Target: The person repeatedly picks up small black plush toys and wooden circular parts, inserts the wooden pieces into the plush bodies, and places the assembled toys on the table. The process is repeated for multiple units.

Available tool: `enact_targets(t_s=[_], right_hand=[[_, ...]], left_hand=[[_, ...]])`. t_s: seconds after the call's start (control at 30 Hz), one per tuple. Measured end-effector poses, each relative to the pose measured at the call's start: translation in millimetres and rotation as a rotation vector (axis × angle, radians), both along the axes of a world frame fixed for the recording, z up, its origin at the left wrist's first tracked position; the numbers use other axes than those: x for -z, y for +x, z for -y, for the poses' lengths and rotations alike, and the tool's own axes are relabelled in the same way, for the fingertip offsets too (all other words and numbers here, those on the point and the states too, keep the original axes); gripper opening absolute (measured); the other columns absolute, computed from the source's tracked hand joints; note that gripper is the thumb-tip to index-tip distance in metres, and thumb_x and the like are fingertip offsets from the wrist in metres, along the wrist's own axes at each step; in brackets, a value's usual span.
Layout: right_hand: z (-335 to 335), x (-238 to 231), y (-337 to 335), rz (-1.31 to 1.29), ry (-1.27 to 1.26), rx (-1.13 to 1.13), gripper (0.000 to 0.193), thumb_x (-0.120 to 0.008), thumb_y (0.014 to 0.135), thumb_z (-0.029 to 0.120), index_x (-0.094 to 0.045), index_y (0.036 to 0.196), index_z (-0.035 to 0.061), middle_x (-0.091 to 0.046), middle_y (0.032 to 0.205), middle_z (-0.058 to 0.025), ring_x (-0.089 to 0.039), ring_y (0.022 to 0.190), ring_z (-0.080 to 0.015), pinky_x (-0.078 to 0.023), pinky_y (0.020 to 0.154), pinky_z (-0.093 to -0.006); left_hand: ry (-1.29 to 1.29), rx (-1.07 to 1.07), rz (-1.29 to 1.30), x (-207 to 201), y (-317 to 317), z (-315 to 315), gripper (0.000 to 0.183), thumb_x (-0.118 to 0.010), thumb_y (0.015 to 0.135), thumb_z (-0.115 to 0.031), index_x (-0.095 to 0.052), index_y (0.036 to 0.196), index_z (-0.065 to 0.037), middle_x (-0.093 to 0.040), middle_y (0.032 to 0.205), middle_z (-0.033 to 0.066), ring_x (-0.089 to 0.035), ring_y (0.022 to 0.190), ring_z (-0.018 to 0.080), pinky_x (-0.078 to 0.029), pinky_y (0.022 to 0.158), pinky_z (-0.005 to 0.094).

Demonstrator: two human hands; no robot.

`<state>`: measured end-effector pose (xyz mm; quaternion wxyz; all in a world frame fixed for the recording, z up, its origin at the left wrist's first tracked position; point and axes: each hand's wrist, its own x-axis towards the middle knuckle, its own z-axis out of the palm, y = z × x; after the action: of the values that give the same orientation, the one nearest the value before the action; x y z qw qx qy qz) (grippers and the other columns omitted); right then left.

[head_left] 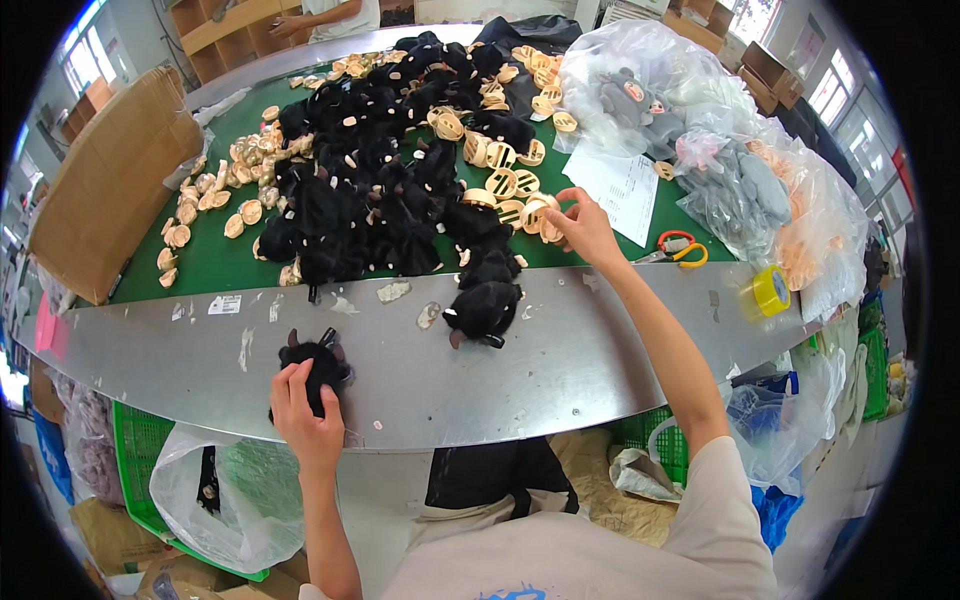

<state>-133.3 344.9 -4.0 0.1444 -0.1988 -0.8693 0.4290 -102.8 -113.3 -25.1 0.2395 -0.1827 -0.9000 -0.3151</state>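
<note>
While the left hand (308,408) grips a black plush piece (322,372) against the bench, fingers curled over its back, the right hand (588,232) reaches farther out, thumb and forefinger at the rim of a pale round disc (537,210). Pinched or merely touched: cannot tell.

Key relation: disc lies directly at the right fingertips, on their left side; plush sits beneath the left fingers, well apart from it, nearer the body. Plush's long axis runs roughly away from the wearer, brown ear-like tips just beyond the left fingers. Right hand much the nearer to the disc.

Surface: bare grey metal strip (600,350) under the left fingers; green mat (565,252) below the right. Another black plush (484,310) lies on the metal, between the two hands. Dark plush heap (360,190) left of the right fingers.

Right of the right fingers: white paper sheet (615,195), scissors (685,249), then yellow tape roll (770,291). Far left, beyond the left fingers, a cardboard box (112,190). Across the bench, another person (340,17) by wooden shelving (225,38).
</note>
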Motion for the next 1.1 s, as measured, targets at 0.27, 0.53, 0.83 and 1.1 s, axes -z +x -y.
enact_targets(t_s=[0.27,0.53,0.83,1.1], right_hand=[[-8.8,12.0,0.4,-0.182,0.063,-0.028,0.022,-0.062,0.085,0.014,-0.058,0.102,0.0014,-0.06,0.077,-0.0042,-0.061,0.07,-0.0122,-0.048,0.056,-0.0258],[44.4,-25.2,34.9,-0.05,-0.454,-0.19,0.01,-0.053,0.083,0.01,-0.06,0.088,0.0051,-0.058,0.07,-0.0021,-0.057,0.065,-0.0107,-0.047,0.056,-0.0261],[112.6,-51.4,68.9,-0.117,0.456,-0.554,0.025,-0.069,0.076,0.012,-0.068,0.101,0.0099,-0.057,0.1,-0.0059,-0.063,0.082,-0.0248,-0.052,0.071,-0.0358],[174.3,-74.7,71.7,-0.326,0.383,-0.609,0.021,-0.073,0.082,0.019,-0.059,0.079,0.004,-0.055,0.073,-0.006,-0.057,0.055,-0.0254,-0.045,0.049,-0.0351]], left_hand=[[0.03,0.004,0.015,-1.2,1.1,-1.0,0.038,-0.06,0.08,-0.007,-0.059,0.118,-0.003,-0.057,0.115,0.0159,-0.055,0.107,0.0358,-0.043,0.094,0.0428],[-0.24,-0.017,0.029,-14.9,7.3,-2.3,0.05,-0.063,0.079,-0.007,-0.057,0.129,-0.006,-0.056,0.134,0.0088,-0.049,0.124,0.0295,-0.03,0.108,0.0424],[-0.282,0.015,-0.027,-22.8,16.5,-0.7,0.04,-0.064,0.079,-0.013,-0.064,0.118,-0.004,-0.058,0.13,0.0096,-0.05,0.123,0.0287,-0.03,0.108,0.0445],[0.466,0.364,0.287,-67.8,53.4,-50.9,0.044,-0.072,0.081,-0.016,-0.06,0.121,-0.001,-0.065,0.112,0.0089,-0.059,0.105,0.0195,-0.045,0.093,0.0324]])
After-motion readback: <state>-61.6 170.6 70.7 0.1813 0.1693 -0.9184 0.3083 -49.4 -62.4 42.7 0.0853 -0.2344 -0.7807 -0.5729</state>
